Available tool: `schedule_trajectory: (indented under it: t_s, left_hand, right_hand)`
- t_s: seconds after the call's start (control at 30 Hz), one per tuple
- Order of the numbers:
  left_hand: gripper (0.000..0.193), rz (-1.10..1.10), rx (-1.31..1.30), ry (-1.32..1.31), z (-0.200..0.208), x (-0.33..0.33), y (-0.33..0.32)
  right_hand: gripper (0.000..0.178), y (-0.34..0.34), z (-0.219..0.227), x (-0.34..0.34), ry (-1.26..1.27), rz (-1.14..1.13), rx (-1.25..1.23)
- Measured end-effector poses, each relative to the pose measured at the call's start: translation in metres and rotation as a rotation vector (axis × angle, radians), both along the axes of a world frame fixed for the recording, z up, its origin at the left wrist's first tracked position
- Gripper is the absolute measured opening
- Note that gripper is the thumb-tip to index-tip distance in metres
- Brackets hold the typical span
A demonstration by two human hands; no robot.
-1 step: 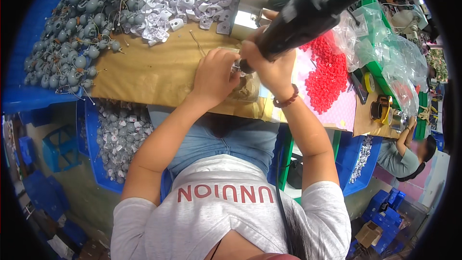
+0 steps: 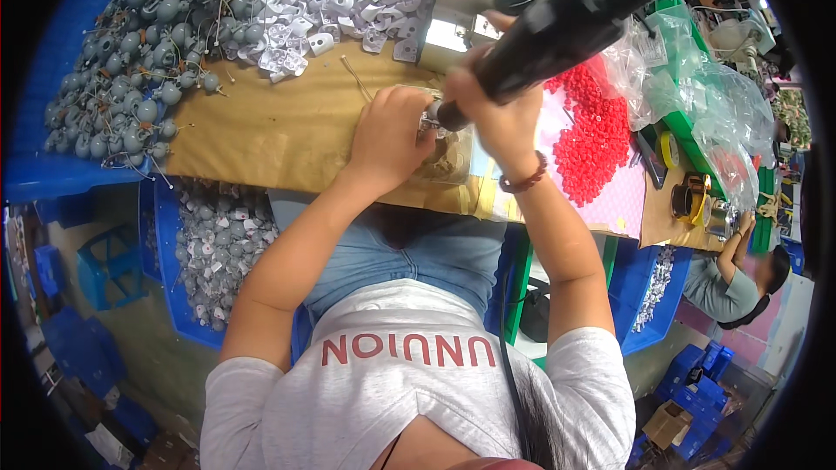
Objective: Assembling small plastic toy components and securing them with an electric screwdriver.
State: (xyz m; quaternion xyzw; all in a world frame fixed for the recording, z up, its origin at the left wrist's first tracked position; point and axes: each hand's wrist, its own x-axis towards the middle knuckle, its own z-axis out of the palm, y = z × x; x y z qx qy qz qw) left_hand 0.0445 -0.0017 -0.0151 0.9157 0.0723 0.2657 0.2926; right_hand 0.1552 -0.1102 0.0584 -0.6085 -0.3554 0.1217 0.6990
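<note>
My right hand [image 2: 501,109] is wrapped round a black electric screwdriver [image 2: 553,35], which is tilted with its cable running off to the upper right. Its nose end points down beside the fingers of my left hand [image 2: 387,135]. Those fingers are bent and closed on a small, partly whitish part [image 2: 428,117], mostly hidden by the hand and the tool. Both hands are over the front of a table covered in brown paper [image 2: 270,139]. I cannot see whether the driver's bit touches the part.
Grey round parts with wires [image 2: 131,78] are heaped at the left, with white plastic pieces [image 2: 340,0] behind. Small red parts [image 2: 592,139] lie to the right, near clear plastic bags [image 2: 723,122] and yellow tape [image 2: 669,148]. Another person [image 2: 731,283] sits at the far right.
My right hand and the screwdriver have shifted slightly to the right. My left hand stays in nearly the same place.
</note>
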Motion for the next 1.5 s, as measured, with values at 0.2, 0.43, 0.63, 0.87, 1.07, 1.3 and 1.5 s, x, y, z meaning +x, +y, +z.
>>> schedule_trajectory:
  t_s: [0.2, 0.43, 0.63, 0.87, 1.07, 1.3, 1.5]
  left_hand:
    - [0.035, -0.073, -0.052, 0.049, 0.006, -0.002, 0.003]
    - [0.035, -0.054, -0.055, -0.018, -0.004, -0.01, -0.002]
    - [0.035, -0.042, -0.05, -0.01, -0.003, -0.008, -0.002]
    - [0.035, -0.06, -0.046, 0.027, 0.001, -0.008, 0.0]
    - [0.033, -0.058, -0.043, -0.061, 0.0, -0.006, -0.003]
    - [0.034, -0.064, -0.066, -0.047, 0.0, -0.007, -0.002]
    - [0.039, -0.042, -0.324, -0.032, 0.016, -0.057, 0.012]
  right_hand:
    - [0.026, -0.04, -0.011, 0.07, 0.159, -0.42, 0.033]
    - [0.032, -0.057, -0.05, 0.035, -0.606, -0.498, -0.222]
    - [0.011, -0.033, -0.07, -0.002, -0.404, -0.157, -0.334]
    - [0.006, -0.02, -0.078, 0.004, -0.578, -0.177, -0.235]
    - [0.016, -0.01, -0.086, 0.003, 0.053, -0.239, -0.127]
    - [0.02, -0.009, -0.075, 0.01, 0.167, -0.091, -0.165]
    - [0.032, -0.037, -0.065, 0.028, 0.43, 0.102, -0.04]
